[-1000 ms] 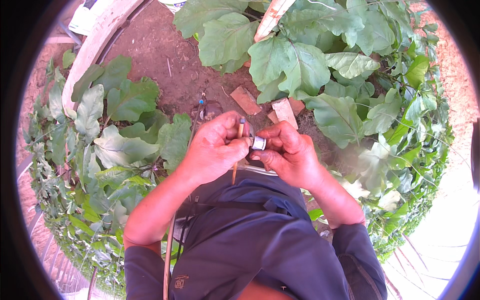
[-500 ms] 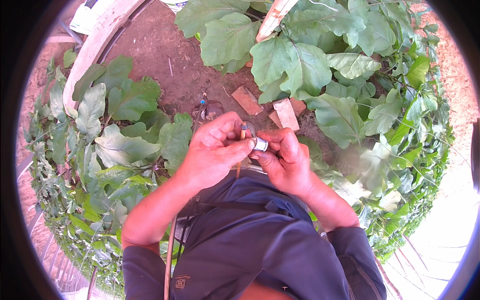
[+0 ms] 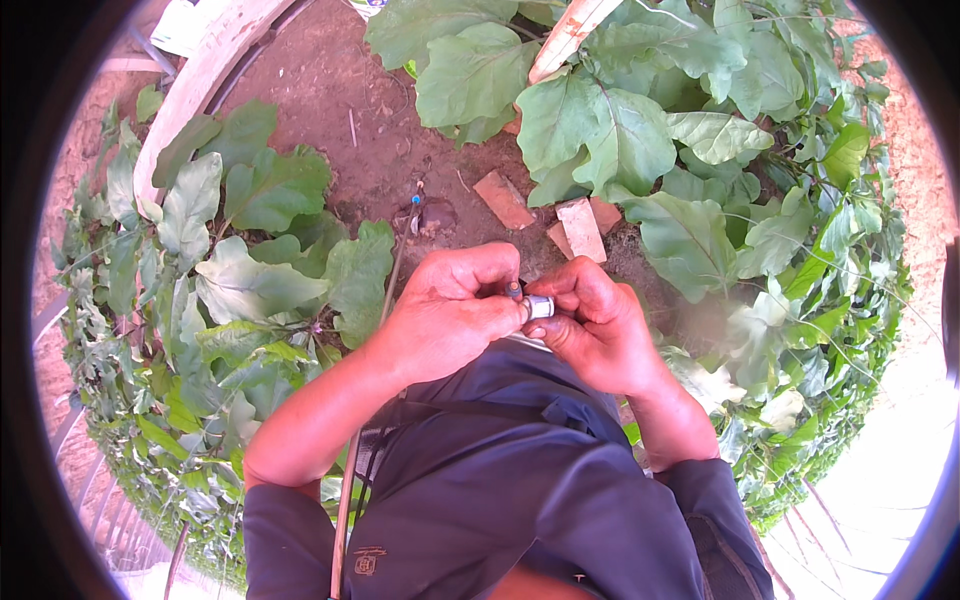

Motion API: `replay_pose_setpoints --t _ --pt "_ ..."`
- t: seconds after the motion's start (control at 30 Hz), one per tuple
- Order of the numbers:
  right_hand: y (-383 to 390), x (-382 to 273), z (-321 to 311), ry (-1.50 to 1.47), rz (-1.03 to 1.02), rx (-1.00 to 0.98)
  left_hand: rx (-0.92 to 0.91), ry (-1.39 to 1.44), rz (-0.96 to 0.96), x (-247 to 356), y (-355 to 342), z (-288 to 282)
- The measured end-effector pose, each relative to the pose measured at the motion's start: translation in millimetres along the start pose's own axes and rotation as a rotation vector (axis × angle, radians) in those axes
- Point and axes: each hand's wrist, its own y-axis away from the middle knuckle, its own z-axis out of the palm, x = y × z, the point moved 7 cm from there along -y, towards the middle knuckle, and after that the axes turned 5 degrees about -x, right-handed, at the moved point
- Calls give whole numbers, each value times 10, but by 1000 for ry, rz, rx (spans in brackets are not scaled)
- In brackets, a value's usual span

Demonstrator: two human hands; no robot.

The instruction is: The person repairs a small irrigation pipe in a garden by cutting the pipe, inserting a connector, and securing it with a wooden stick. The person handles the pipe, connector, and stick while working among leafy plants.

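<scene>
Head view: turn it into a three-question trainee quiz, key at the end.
1. What small thing sits between the fingertips of the left hand and the right hand?

2. True or false: the bricks lie on the soil beyond the hands.

3. Where do the green leaves show?
A. Only on the person's left
B. Only on the person's right
C. On both sides

Key:
1. A small white cylinder.
2. True.
3. C.
</scene>
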Motion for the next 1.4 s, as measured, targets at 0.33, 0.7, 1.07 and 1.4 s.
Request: replay_pose_setpoints --t 0.33,0.7,1.07,1.4 --pt "28 -160 -21 96 -119 12 2 -73 -192 94 28 1" --pt "52 -167 -60 73 -273 51 -62 -15 -70 84 66 47" --pt "28 -141 -158 276 -152 -125 -87 109 -1 43 16 97" --pt "43 -71 -71 247 -155 98 118 159 138 -17 9 53"
